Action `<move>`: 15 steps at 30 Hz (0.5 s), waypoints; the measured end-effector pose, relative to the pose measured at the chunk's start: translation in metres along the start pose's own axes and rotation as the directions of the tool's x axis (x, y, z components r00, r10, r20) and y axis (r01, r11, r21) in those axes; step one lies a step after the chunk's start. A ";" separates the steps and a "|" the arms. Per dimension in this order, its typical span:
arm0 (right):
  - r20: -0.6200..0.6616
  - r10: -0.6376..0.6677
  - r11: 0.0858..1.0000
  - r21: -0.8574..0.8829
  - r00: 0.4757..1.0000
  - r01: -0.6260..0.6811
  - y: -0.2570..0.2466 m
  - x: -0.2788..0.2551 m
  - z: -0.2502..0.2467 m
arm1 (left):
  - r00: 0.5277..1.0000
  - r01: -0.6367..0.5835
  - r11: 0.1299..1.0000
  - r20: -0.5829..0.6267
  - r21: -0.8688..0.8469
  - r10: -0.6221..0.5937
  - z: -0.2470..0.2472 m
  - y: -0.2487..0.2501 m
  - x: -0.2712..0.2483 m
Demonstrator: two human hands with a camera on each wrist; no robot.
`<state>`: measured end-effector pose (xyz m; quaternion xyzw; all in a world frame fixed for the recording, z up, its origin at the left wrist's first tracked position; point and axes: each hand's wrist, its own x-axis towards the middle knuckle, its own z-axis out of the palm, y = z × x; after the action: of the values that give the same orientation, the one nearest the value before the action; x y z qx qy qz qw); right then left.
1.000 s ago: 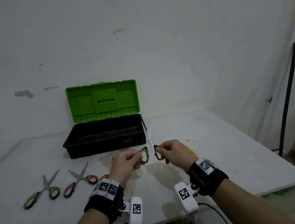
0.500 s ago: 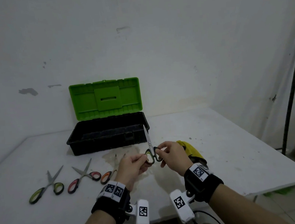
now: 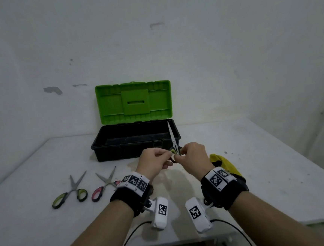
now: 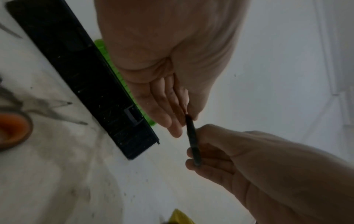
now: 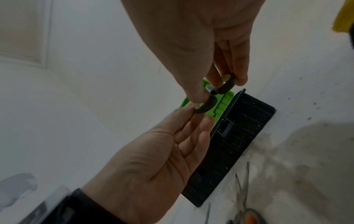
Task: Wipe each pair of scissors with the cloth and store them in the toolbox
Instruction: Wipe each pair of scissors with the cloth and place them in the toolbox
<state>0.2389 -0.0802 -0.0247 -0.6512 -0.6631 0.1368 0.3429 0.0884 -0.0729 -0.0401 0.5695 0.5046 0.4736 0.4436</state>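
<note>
Held scissors (image 3: 173, 141): both hands grasp the handle loops; the blades are closed together and point up and away, in front of the toolbox's right end. One second earlier the loops were spread apart, so the pair has just been closed
Left hand (image 3: 154, 160): fingers and thumb pinch the left loop, green inside, dark rim
Right hand (image 3: 194, 157): fingers curl round the right loop
Cloth (image 3: 224, 164): yellow, lies on the surface just right of the right wrist; neither hand touches it
Toolbox (image 3: 135, 144): black tray open, green lid upright behind it; no scissors visible inside
Waiting scissors: green-handled pair (image 3: 70, 191) and pink-handled pair (image 3: 103, 185) lie on the surface to the left; an orange-handled pair (image 4: 13, 130) shows in the wrist views
Task meaning: a closed pair is ready for stowing; whether it is wiped cannot be told from these views. Judged stage: early, three pairs untouched
Caution: keep the blade tips clear of the tray wall
</note>
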 end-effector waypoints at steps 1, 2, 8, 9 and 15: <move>-0.003 0.018 1.000 0.000 1.000 -0.018 -0.003 0.007 0.000 | 1.000 -0.013 1.000 0.001 0.025 0.013 -0.007 0.002 0.005; -0.005 0.034 0.999 -0.003 0.999 -0.034 -0.005 0.013 0.000 | 1.000 -0.025 0.999 -0.009 0.045 0.025 -0.015 0.005 0.011; 0.007 0.112 0.993 -0.024 0.994 -0.112 -0.016 0.070 0.010 | 0.980 -0.071 0.954 -0.159 0.291 0.122 -0.098 0.003 0.070; 0.007 0.124 0.992 -0.034 0.992 -0.124 -0.017 0.082 0.015 | 0.972 -0.071 0.937 -0.185 0.341 0.141 -0.110 0.004 0.079; 0.039 0.153 0.976 -0.162 0.987 -0.145 -0.032 0.146 0.051 | 0.934 0.036 0.896 -0.333 0.443 0.127 -0.181 -0.013 0.131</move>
<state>0.1942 0.0691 -0.0009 -0.7204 -0.6299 0.1257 0.2618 -0.0871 0.0633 -0.0118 0.5726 0.6566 0.4513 0.1934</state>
